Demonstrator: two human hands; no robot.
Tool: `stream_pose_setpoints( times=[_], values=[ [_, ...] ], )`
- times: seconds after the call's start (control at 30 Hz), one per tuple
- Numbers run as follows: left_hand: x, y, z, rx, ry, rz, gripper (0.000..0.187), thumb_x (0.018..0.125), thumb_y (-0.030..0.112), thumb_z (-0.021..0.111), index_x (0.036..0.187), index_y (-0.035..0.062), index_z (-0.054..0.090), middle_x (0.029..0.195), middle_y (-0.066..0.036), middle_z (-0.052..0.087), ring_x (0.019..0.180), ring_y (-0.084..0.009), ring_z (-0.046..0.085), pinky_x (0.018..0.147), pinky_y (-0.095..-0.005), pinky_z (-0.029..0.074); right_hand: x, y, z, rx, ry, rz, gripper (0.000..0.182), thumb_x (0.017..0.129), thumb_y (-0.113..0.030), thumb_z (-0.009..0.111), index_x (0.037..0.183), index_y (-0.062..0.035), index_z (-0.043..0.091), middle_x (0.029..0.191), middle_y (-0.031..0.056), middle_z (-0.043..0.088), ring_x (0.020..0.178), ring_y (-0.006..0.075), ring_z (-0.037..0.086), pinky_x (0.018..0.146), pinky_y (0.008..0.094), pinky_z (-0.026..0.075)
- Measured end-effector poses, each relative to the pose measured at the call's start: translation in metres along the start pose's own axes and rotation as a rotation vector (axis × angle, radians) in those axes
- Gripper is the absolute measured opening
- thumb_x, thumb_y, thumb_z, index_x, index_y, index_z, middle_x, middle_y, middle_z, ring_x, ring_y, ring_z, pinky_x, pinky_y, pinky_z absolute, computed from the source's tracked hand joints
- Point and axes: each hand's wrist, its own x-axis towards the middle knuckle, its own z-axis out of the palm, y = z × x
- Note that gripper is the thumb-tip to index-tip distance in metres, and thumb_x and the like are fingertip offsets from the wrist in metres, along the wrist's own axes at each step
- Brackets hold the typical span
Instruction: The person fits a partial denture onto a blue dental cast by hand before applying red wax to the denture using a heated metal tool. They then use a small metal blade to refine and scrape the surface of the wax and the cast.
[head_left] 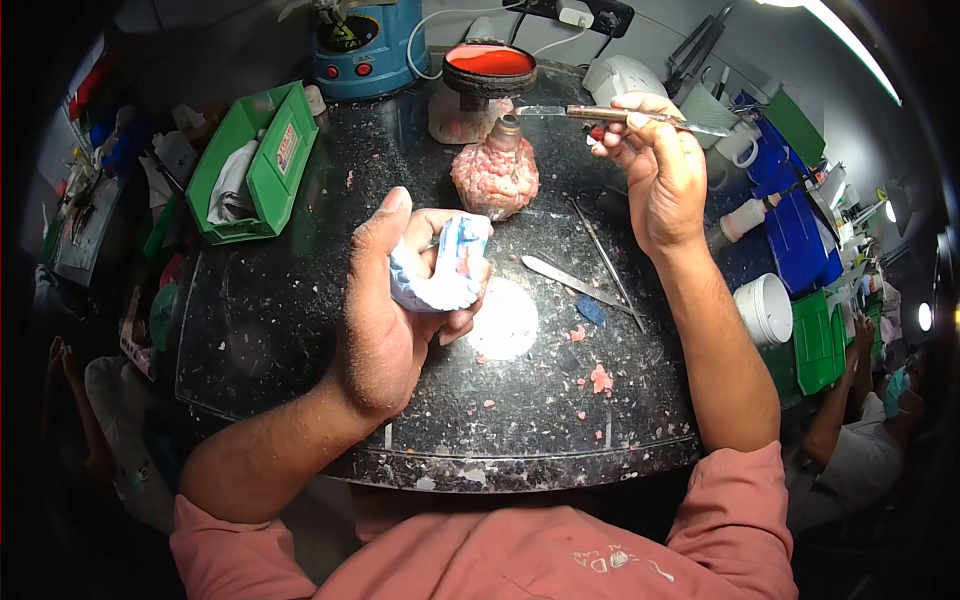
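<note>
My left hand [375, 335] is wrapped around a white dental model [432, 290] with a bluish tint and some pink on it, its thumb pointing up. My right hand [662, 175] grips a wax knife [592, 113] by its handle, pinched between thumb and fingers. The blade reaches left, just above the neck of a spirit burner [495, 178] crusted with pink wax. I cannot make out a flame there. Behind the burner stands a dark round dish [490, 88] holding red wax [495, 62].
A pale-bladed knife [570, 277], a thin metal instrument [605, 258], a blue lump [590, 310] and pink wax scraps [600, 379] lie on the black table [280, 350]. A green bin [285, 150] is left, a blue machine [370, 50] behind, a white tub [764, 310] right. Other people sit at both sides.
</note>
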Motion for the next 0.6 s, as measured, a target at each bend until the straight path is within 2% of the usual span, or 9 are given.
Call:
stream_pose_setpoints(
  times=[0.13, 0.3, 0.6],
  values=[
    [0.0011, -0.0002, -0.0049, -0.095, -0.028, -0.058, 0.085, 0.088, 0.072, 0.016, 0.11, -0.0012, 0.053, 0.072, -0.005, 0.05, 0.057, -0.0112, 0.04, 0.053, -0.0243, 0.03, -0.0007, -0.0002, 0.002, -0.001, 0.005, -0.002, 0.02, 0.092, -0.01, 0.053, 0.105, 0.0037, 0.06, 0.087, 0.0071, 0.059, 0.079, 0.0135, 0.059, 0.075, 0.0317, 0.054],
    [0.0011, 0.0021, -0.0036, 0.002, 0.044, -0.102, 0.087, 0.084, 0.077, 0.015, 0.102, 0.0013, 0.053, 0.067, -0.005, 0.047, 0.055, -0.011, 0.035, 0.05, -0.0247, 0.026, -0.0007, -0.0001, 0.0019, -0.01, -0.004, -0.007, 0.02, 0.092, -0.01, 0.053, 0.106, 0.0033, 0.059, 0.088, 0.0069, 0.059, 0.08, 0.0133, 0.059, 0.075, 0.0312, 0.054],
    [0.0008, 0.0029, -0.0045, -0.02, 0.036, -0.112, 0.077, 0.085, 0.073, 0.018, 0.096, 0.0043, 0.051, 0.066, -0.005, 0.046, 0.054, -0.0101, 0.034, 0.049, -0.0243, 0.025, -0.0022, 0.0011, 0.003, 0.004, 0.01, 0.015, 0.02, 0.093, -0.01, 0.052, 0.107, 0.003, 0.059, 0.088, 0.007, 0.059, 0.08, 0.0133, 0.059, 0.075, 0.0309, 0.054]
  ],
)
